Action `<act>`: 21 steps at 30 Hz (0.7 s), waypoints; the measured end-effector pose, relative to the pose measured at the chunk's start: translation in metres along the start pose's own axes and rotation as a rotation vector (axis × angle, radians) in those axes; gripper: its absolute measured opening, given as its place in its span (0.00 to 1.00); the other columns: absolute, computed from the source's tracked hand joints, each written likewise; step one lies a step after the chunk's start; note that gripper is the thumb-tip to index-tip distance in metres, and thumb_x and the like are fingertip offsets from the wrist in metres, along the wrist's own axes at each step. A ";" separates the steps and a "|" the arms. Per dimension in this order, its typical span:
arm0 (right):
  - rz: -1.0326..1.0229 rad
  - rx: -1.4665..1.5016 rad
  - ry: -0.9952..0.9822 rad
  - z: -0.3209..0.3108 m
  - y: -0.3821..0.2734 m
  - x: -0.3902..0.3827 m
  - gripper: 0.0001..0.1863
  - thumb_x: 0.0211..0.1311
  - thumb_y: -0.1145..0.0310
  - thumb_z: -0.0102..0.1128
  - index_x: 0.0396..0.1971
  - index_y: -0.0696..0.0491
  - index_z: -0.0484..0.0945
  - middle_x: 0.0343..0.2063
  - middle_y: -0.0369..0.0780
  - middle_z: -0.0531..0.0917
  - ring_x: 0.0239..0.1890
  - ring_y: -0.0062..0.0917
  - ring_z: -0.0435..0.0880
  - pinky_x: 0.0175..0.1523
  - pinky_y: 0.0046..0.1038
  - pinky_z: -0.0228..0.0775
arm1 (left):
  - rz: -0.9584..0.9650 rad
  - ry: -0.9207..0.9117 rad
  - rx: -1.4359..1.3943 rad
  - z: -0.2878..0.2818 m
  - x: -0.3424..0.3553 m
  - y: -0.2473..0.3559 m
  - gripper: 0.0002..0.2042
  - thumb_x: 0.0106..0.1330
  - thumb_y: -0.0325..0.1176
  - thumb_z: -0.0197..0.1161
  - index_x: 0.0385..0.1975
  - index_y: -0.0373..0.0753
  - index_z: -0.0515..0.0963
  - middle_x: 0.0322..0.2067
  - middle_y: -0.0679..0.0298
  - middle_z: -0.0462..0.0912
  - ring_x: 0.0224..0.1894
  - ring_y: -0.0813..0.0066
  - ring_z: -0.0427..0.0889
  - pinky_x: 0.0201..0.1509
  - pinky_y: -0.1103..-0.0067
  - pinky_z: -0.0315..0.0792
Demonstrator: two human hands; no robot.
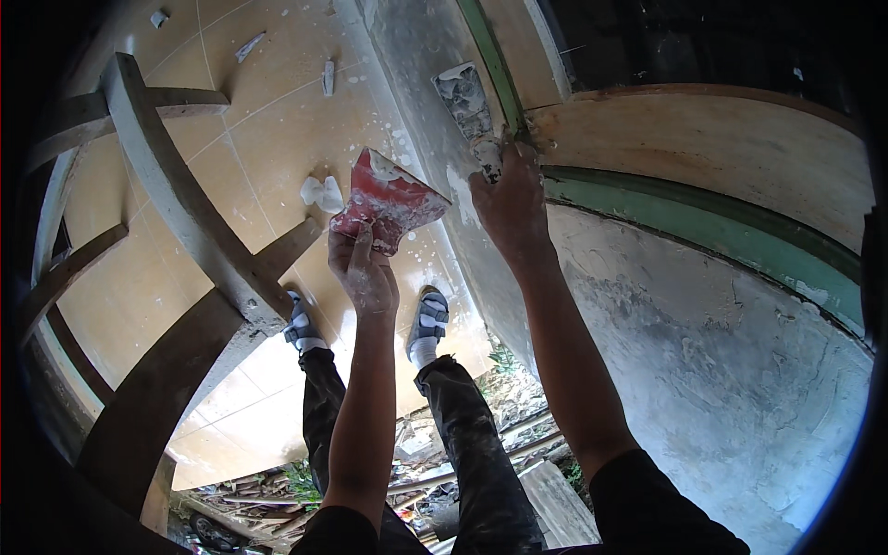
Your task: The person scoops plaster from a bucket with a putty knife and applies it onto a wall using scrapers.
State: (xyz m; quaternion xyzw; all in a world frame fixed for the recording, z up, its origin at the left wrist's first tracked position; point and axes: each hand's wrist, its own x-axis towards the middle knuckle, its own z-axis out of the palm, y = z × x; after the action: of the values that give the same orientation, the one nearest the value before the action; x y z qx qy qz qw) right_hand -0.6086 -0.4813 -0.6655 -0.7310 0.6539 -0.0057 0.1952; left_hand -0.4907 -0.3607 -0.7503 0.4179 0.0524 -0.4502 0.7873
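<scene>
My left hand (363,268) grips a red, flared plastic scraper (388,199) smeared with pale putty, held out over the tiles. My right hand (509,199), higher and to the right, is closed on the handle of a putty knife (461,97), its broad blade coated in grey-white paste. The knife is at the grey plastered wall (675,333), beside a narrow green frame strip (490,55); whether the blade touches is hard to tell. A wooden sill (684,153) runs right of my right hand, above a green band (731,254).
A wooden lattice-like frame (176,199) fills the left side. White scraps (322,194) and paste spatters lie on the beige tile floor (240,120). My sandalled feet stand near the tile edge, with wooden debris and plants (305,481) beyond it. A dark opening (694,46) is at upper right.
</scene>
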 end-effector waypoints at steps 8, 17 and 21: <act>0.055 -0.023 0.046 -0.021 -0.009 -0.026 0.33 0.55 0.69 0.58 0.58 0.66 0.57 0.55 0.57 0.63 0.56 0.50 0.67 0.59 0.43 0.63 | -0.050 -0.014 -0.034 -0.001 -0.005 0.008 0.10 0.60 0.18 0.52 0.42 0.32 0.70 0.40 0.59 0.77 0.43 0.72 0.78 0.50 0.74 0.73; 0.023 -0.045 0.093 -0.033 -0.006 -0.040 0.31 0.57 0.71 0.56 0.57 0.68 0.56 0.53 0.58 0.63 0.54 0.52 0.68 0.58 0.43 0.64 | -0.077 -0.024 -0.061 0.003 -0.011 0.011 0.12 0.59 0.17 0.52 0.43 0.31 0.71 0.42 0.58 0.78 0.43 0.71 0.78 0.49 0.74 0.74; 0.112 0.009 0.068 -0.023 -0.006 -0.038 0.31 0.57 0.71 0.54 0.56 0.70 0.55 0.52 0.58 0.62 0.53 0.54 0.68 0.57 0.43 0.64 | -0.069 -0.045 -0.087 0.007 -0.013 0.014 0.12 0.59 0.17 0.51 0.43 0.31 0.71 0.42 0.58 0.78 0.44 0.70 0.78 0.51 0.73 0.74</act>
State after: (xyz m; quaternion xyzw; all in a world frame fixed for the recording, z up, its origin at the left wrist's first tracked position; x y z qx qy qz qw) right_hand -0.6143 -0.4509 -0.6331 -0.6917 0.6999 -0.0223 0.1763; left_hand -0.4899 -0.3535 -0.7312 0.3709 0.0690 -0.4837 0.7898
